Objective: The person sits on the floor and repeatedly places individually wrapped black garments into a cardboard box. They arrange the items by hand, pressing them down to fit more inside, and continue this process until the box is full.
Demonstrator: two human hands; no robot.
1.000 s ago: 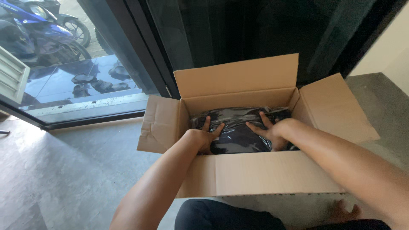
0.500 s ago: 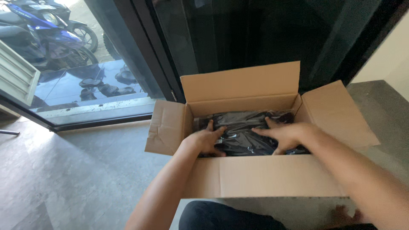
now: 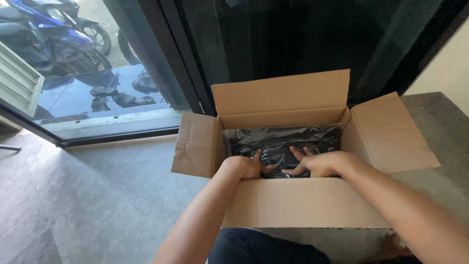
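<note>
An open brown cardboard box (image 3: 303,203) stands on the grey floor in front of me, all its flaps folded outward. Inside lies a shiny black plastic package (image 3: 283,139) that fills the box's bottom. My left hand (image 3: 249,167) rests flat on the near left part of the package, fingers spread. My right hand (image 3: 315,162) presses on the package just to the right, fingers apart and pointing left. Neither hand is closed around anything.
A dark glass sliding door (image 3: 273,44) rises right behind the box. Through the glass at the left, a blue motorbike (image 3: 44,34) and sandals (image 3: 122,93) stand outside. A beige wall (image 3: 447,63) is at the right. My dark-clothed knee (image 3: 264,247) is below the box.
Both hands have slid toward the near side of the package and closer together. The view has shifted slightly, so the box sits more to the right.
</note>
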